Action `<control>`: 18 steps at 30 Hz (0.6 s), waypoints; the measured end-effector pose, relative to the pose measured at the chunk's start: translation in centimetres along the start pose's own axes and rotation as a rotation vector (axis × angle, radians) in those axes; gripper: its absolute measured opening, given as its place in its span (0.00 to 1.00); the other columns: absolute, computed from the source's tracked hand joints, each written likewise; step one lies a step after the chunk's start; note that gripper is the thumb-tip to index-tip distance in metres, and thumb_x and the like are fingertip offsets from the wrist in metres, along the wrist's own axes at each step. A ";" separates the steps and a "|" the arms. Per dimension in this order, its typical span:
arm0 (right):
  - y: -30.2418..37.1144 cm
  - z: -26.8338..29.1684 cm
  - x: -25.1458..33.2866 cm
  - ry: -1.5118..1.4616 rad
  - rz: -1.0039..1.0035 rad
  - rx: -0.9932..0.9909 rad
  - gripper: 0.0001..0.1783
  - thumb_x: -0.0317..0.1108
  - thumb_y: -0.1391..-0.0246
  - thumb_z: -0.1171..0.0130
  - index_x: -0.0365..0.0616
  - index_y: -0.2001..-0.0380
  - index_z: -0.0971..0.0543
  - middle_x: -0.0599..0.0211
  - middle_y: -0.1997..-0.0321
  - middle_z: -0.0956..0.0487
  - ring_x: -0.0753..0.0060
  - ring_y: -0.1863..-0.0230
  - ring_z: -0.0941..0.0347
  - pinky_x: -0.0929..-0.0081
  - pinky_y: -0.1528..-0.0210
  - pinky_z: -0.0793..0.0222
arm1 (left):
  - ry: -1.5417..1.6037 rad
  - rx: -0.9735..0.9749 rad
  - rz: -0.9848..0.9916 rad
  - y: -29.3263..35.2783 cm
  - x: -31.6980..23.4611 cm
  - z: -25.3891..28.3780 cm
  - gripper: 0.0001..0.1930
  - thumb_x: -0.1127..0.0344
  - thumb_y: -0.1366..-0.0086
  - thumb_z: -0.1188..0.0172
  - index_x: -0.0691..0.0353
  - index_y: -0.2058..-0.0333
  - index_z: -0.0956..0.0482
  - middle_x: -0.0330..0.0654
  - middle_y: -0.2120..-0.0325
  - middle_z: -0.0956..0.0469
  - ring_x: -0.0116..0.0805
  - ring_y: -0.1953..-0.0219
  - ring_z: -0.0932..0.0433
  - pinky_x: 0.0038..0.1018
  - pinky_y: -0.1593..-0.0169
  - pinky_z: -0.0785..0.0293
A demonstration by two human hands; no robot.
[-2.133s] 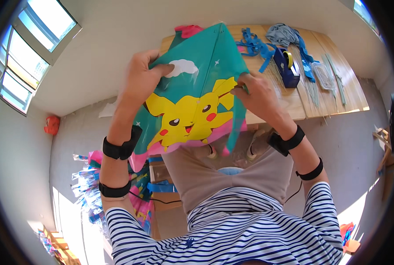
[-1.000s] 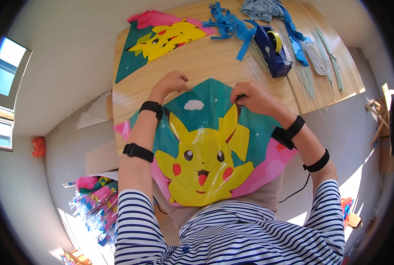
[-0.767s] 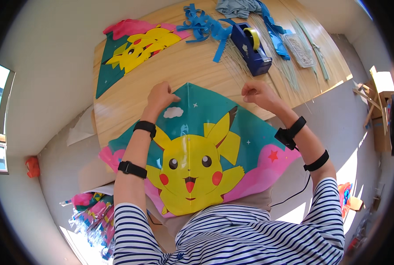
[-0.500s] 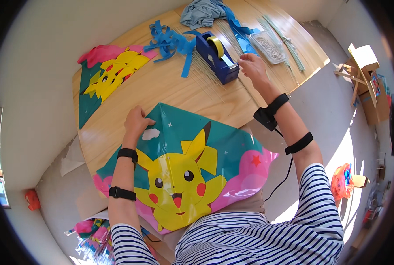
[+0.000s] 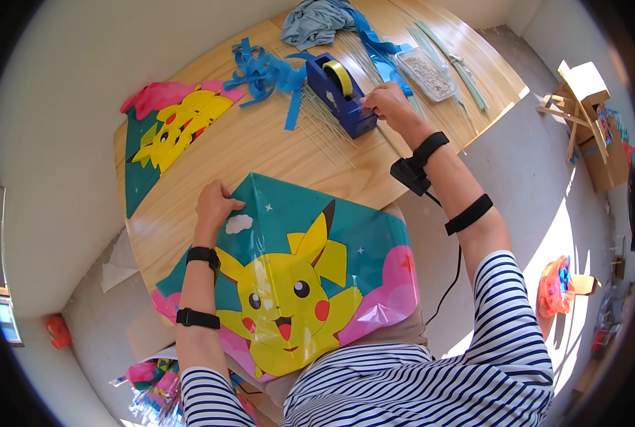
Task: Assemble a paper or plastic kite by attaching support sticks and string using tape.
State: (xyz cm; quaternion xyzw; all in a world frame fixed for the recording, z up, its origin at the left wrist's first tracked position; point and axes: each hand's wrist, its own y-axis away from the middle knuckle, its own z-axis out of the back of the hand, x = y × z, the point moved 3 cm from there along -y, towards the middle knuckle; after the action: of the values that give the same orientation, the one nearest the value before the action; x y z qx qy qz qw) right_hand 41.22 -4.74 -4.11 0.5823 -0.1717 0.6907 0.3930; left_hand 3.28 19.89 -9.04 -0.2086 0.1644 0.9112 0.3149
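Note:
A kite sheet (image 5: pixel 374 245), teal and pink with a yellow cartoon animal, lies over my lap and the table's near edge, its pointed end away from me. My left hand (image 5: pixel 216 205) is closed on its upper left edge, thumb near the white cloud. A blue tape dispenser (image 5: pixel 346 114) with a yellowish roll of tape (image 5: pixel 337 77) stands on the table. Its cutting end is where my right hand (image 5: pixel 390 105) is, fingers pinched together on the tape; the strip itself is mostly hidden by the fingertips.
On the wooden table (image 5: pixel 210 160) lie another kite sheet (image 5: pixel 175 132), blue ribbon (image 5: pixel 264 71), thin rods (image 5: pixel 321 132), a clear box of small pale pieces (image 5: pixel 427 73) and a grey cloth (image 5: pixel 317 25). A black cable (image 5: pixel 447 288) hangs from my right wrist strap.
My right hand has come left and closer to the dispenser's cutting end. My left hand stays on the kite sheet. The sheet's right side now sits folded under or turned down.

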 end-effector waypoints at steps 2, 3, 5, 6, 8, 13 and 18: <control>0.4 1.0 -0.6 -0.128 0.020 0.021 0.09 0.33 0.51 0.34 0.40 0.75 0.21 0.65 0.73 0.21 0.74 0.73 0.31 0.72 0.72 0.38 | 0.016 -0.003 0.003 0.0 -0.1 -0.1 0.21 0.63 0.64 0.22 0.59 0.75 0.26 0.44 0.76 0.21 0.43 0.71 0.22 0.36 0.68 0.28; 0.8 1.1 -0.9 -0.191 0.029 0.033 0.09 0.34 0.50 0.33 0.41 0.74 0.21 0.65 0.73 0.20 0.73 0.72 0.30 0.72 0.72 0.37 | 0.022 -0.007 0.006 0.1 -0.1 -0.1 0.20 0.64 0.64 0.22 0.60 0.75 0.26 0.43 0.77 0.22 0.41 0.72 0.23 0.35 0.69 0.29; 2.1 0.8 -1.4 -0.167 0.031 -0.012 0.09 0.35 0.49 0.33 0.42 0.73 0.20 0.65 0.72 0.20 0.74 0.72 0.29 0.71 0.69 0.35 | 0.033 -0.019 0.010 0.2 0.0 0.1 0.19 0.67 0.64 0.22 0.61 0.76 0.26 0.42 0.79 0.23 0.36 0.75 0.24 0.31 0.70 0.30; 2.6 0.7 -1.3 -0.155 0.034 -0.035 0.09 0.36 0.48 0.33 0.43 0.72 0.20 0.66 0.71 0.20 0.74 0.71 0.28 0.70 0.67 0.34 | 0.037 -0.019 0.007 0.2 0.0 0.2 0.19 0.67 0.64 0.22 0.61 0.76 0.26 0.42 0.79 0.23 0.36 0.75 0.25 0.31 0.70 0.30; 2.7 0.5 -2.1 -0.159 0.053 -0.020 0.09 0.36 0.46 0.34 0.43 0.71 0.20 0.66 0.70 0.19 0.74 0.70 0.25 0.69 0.65 0.33 | 0.043 -0.018 -0.003 0.2 0.0 0.2 0.19 0.67 0.64 0.22 0.61 0.76 0.26 0.42 0.79 0.23 0.36 0.75 0.25 0.31 0.71 0.30; 4.4 -0.6 -3.9 -0.412 -0.135 -0.069 0.10 0.36 0.47 0.35 0.42 0.67 0.22 0.67 0.69 0.21 0.68 0.67 0.21 0.64 0.62 0.32 | 0.013 -0.056 -0.019 0.2 0.0 -0.1 0.20 0.67 0.64 0.22 0.61 0.76 0.26 0.42 0.79 0.23 0.36 0.75 0.24 0.31 0.70 0.30; 6.2 -1.1 -4.9 -0.838 -0.203 -0.001 0.10 0.38 0.42 0.36 0.46 0.64 0.23 0.67 0.68 0.22 0.67 0.65 0.20 0.57 0.57 0.27 | 0.010 -0.157 -0.082 0.6 -0.2 -0.3 0.18 0.68 0.62 0.22 0.62 0.75 0.25 0.42 0.78 0.22 0.37 0.74 0.24 0.31 0.68 0.28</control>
State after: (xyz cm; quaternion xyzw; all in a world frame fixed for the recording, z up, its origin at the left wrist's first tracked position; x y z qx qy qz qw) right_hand 35.95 -9.62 -7.67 0.8261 -0.2589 0.3522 0.3555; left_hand 3.09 19.24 -9.08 -0.2437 0.0853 0.9065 0.3339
